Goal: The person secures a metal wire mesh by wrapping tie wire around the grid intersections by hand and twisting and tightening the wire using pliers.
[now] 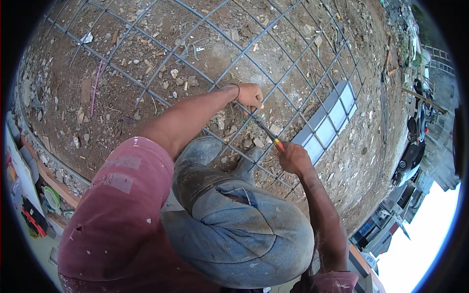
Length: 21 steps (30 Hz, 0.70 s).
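Observation:
A grid of crossed metal bars point(241, 50) spans the ground in front of me. My left hand point(250, 95) is closed at a crossing of the bars, its fingers pinched together; what they hold is too small to make out. My right hand point(294, 158) is wrapped round the red and yellow handle of a pincer-like tool point(266, 131). The tool's metal head points up and left to the same crossing, just below my left fingertips. Whether its jaws are closed on anything cannot be seen.
A long grey box-shaped piece point(328, 122) lies under the grid at the right. Stones and debris cover the soil point(210, 63). My bent knees and boots are beneath my arms. Parked vehicles point(410, 156) stand far right; a green-rimmed bucket point(52, 198) is at the left.

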Motion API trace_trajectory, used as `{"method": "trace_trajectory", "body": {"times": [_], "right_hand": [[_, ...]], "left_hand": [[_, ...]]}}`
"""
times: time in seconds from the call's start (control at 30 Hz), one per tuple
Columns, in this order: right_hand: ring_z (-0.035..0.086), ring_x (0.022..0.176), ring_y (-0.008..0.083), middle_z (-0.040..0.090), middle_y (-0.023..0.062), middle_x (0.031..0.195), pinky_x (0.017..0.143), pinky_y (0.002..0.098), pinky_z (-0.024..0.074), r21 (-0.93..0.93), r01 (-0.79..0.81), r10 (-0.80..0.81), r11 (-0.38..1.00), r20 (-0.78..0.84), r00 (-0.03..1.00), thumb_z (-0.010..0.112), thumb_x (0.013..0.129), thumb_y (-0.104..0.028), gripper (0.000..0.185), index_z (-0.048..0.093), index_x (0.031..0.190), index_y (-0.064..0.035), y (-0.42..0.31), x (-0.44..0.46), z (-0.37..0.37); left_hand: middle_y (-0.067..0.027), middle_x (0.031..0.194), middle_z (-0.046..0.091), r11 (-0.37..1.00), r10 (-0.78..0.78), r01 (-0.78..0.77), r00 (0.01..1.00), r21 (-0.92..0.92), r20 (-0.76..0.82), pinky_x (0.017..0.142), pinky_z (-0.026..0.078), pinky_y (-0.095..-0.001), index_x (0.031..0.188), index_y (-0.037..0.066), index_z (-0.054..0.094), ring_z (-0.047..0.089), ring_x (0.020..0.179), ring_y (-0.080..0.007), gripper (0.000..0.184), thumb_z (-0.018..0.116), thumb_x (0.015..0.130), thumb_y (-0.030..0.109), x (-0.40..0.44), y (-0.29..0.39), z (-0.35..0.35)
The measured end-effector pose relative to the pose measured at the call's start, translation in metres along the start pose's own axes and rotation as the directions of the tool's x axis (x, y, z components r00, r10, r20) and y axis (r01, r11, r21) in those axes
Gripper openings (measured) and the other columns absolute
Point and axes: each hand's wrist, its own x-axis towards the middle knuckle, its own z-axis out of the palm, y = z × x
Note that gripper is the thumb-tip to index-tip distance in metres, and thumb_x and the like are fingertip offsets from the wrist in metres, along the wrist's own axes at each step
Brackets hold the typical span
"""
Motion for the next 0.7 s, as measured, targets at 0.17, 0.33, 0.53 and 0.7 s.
{"method": "trace_trajectory", "body": {"times": [0.17, 0.33, 0.53, 0.7], "right_hand": [[0.066, 0.117, 0.0444, 0.070, 0.0281, 0.121, 0.102, 0.0502, 0.0515, 0.033, 0.078, -0.083, 0.996, 0.201, 0.976, 0.063, 0.099, -0.025, 0.059, 0.048, 0.154, -0.0119, -0.002, 0.003, -0.030], [0.064, 0.122, 0.0435, 0.069, 0.0277, 0.125, 0.106, 0.0488, 0.0502, 0.051, 0.043, -0.055, 0.998, 0.267, 0.962, 0.066, 0.097, -0.026, 0.065, 0.045, 0.157, -0.0123, -0.007, -0.002, -0.048], [0.064, 0.122, 0.0430, 0.069, 0.0275, 0.127, 0.105, 0.0487, 0.0506, -0.027, 0.089, -0.080, 0.996, 0.236, 0.968, 0.065, 0.097, -0.026, 0.064, 0.046, 0.157, -0.0131, -0.023, 0.007, -0.051], [0.068, 0.117, 0.0415, 0.071, 0.0260, 0.122, 0.103, 0.0495, 0.0524, -0.102, 0.043, -0.024, 0.994, 0.176, 0.984, 0.063, 0.098, -0.025, 0.050, 0.058, 0.145, -0.0103, -0.033, 0.008, -0.062]], "left_hand": [[-0.0177, 0.085, 0.076, 0.999, 0.023, -0.023, 1.000, -0.027, -0.006, 0.064, 0.064, -0.0350, 0.091, -0.007, 0.071, 0.078, 0.074, -0.0261, 0.028, 0.070, 0.101, 0.019, 0.001, -0.004, 0.001], [-0.0178, 0.085, 0.076, 0.998, 0.032, -0.032, 0.999, -0.055, 0.004, 0.064, 0.065, -0.0348, 0.091, -0.007, 0.072, 0.079, 0.075, -0.0259, 0.026, 0.069, 0.100, 0.018, 0.005, -0.009, 0.001], [-0.0145, 0.081, 0.077, 0.999, 0.050, -0.050, 0.999, 0.014, 0.002, 0.064, 0.063, -0.0337, 0.089, -0.005, 0.073, 0.079, 0.073, -0.0229, 0.026, 0.069, 0.100, 0.018, 0.006, -0.009, -0.001], [-0.0132, 0.081, 0.077, 0.999, 0.049, -0.049, 0.999, 0.023, -0.009, 0.065, 0.062, -0.0333, 0.086, -0.004, 0.073, 0.078, 0.071, -0.0217, 0.028, 0.070, 0.099, 0.021, 0.007, -0.009, 0.000]]}}
